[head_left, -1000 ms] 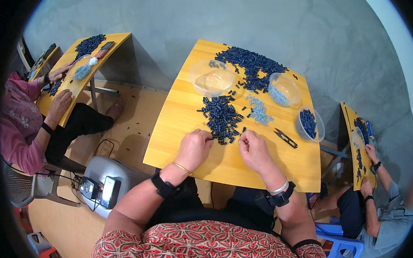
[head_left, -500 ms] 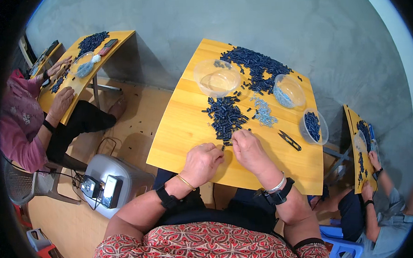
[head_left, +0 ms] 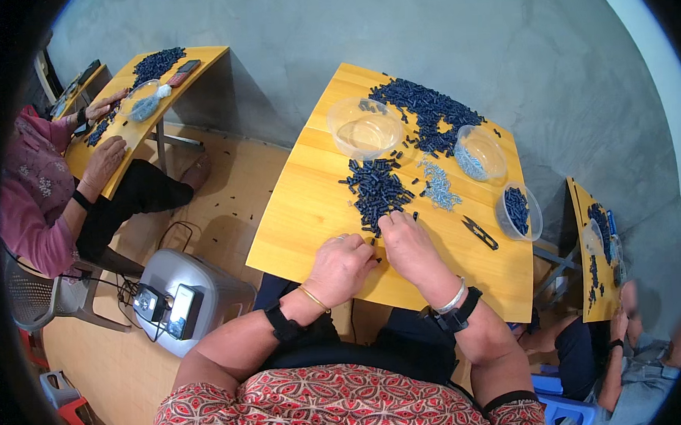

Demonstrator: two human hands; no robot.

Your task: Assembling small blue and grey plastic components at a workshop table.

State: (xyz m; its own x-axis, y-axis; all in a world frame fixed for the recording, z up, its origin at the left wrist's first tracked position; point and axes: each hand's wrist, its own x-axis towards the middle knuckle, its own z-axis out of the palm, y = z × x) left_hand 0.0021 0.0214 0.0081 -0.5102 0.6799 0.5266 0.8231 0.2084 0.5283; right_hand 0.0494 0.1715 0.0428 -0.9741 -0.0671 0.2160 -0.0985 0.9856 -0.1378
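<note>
My left hand (head_left: 337,267) is closed near the table's front edge, with a small dark tubular piece (head_left: 377,261) at its fingertips. Close beside it, my right hand (head_left: 409,244) has its fingers pressed together at the near end of a pile of small dark-blue tubular pieces (head_left: 377,189); whatever is between those fingers is hidden. To the right of this pile lies a scatter of tiny pale-blue pieces (head_left: 440,187). Black thread snips (head_left: 480,233) rest farther right on the yellow wooden table (head_left: 295,214).
Behind the near pile stand a clear round bowl (head_left: 341,136) and a larger dark heap (head_left: 431,106). A clear bowl with pale-blue pieces (head_left: 471,163) and a tub of dark pieces (head_left: 517,208) stand right. People work at side tables; a grey bin (head_left: 230,293) stands at left.
My hands stay close together by the near pile; the right has shifted slightly toward it. The view has moved a little. At right, the other person's hand has drawn back toward the table's edge.
</note>
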